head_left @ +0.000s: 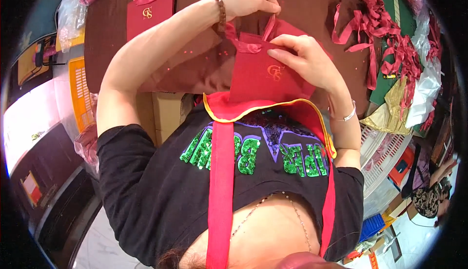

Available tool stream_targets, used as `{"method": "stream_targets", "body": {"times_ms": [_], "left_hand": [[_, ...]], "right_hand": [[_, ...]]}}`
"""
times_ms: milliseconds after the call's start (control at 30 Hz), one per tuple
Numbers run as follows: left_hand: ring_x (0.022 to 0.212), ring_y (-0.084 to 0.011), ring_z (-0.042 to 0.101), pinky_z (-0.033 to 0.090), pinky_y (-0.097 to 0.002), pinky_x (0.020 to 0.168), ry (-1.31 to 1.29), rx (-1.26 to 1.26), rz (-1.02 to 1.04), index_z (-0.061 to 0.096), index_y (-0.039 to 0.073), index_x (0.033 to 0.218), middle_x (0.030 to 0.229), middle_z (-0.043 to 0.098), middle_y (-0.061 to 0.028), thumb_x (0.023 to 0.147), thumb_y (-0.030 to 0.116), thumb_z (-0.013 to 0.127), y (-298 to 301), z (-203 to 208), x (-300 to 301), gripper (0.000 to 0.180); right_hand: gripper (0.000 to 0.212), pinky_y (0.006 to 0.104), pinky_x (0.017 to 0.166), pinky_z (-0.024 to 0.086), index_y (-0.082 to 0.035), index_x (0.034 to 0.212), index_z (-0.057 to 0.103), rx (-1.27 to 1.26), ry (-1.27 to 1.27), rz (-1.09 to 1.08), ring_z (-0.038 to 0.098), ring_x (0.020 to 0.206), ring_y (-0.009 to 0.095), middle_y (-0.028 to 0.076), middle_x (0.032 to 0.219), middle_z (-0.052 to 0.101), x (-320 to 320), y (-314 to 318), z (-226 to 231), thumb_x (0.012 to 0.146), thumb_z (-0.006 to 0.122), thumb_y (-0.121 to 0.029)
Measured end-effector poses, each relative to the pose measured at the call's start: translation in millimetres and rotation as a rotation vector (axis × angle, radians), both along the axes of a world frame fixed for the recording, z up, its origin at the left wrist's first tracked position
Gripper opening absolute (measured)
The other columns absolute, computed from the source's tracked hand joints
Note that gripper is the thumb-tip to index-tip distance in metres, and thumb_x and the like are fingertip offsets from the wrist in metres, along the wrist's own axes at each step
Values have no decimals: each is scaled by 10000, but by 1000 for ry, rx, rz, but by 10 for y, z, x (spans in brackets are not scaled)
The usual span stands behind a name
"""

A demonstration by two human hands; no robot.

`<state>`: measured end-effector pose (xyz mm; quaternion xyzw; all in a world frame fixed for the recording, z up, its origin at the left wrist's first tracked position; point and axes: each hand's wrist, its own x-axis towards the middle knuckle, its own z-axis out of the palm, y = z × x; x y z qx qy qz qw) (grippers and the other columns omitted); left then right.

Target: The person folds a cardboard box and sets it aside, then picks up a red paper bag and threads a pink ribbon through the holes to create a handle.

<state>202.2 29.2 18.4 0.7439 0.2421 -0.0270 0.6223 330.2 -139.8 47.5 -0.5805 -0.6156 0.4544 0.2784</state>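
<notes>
A dark red paper gift bag (pixel 253 76) with a gold emblem stands at the table's near edge, close against my apron (pixel 263 104). My right hand (pixel 309 59) grips its upper right edge, thumb on the front face and fingers behind. Above the bag's opening, my left hand (pixel 251 1) has its fingertips pinched on a red ribbon (pixel 270 27) that rises from the bag. Another ribbon loop (pixel 249 47) lies across the bag's top left. A second red gift bag (pixel 151 13) with ribbon handles lies at the far left, beyond my left forearm.
Loose red ribbons (pixel 373 35) are heaped at the right of the brown table (pixel 195 71). Clear plastic (pixel 423 79) and gold wrapping (pixel 387 110) lie at its right side, above a white plastic crate (pixel 387 157). A yellow crate (pixel 79 86) stands at left. Another person (pixel 429 196) is at far right.
</notes>
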Motion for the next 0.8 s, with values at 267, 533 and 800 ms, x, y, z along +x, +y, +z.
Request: {"method": "stream_targets", "body": {"times_ms": [267,533,800], "left_hand": [[893,-104,541,434,-259,804,-253,315,311,595,-17,967,950,598,-40,911,187,521,-259,-52,-319,224],[910,-195,529,414,-283,806,-204,350,-20,573,3,839,959,563,-88,880,166,544,-448,-9,-535,170],[855,-198,528,425,-298,772,-176,201,-13,577,3,910,901,551,-82,900,208,520,-399,-122,-628,212]], "right_hand": [[199,228,604,397,31,931,585,-45,58,-68,445,683,49,-12,712,517,69,-33,-101,868,600,-157],[182,224,766,406,-3,915,586,63,-74,-77,500,933,116,50,1118,500,158,-93,-111,819,645,-146],[260,236,773,449,-51,1042,548,-52,85,-210,497,941,90,38,1279,424,339,-435,-82,815,652,-121]]}}
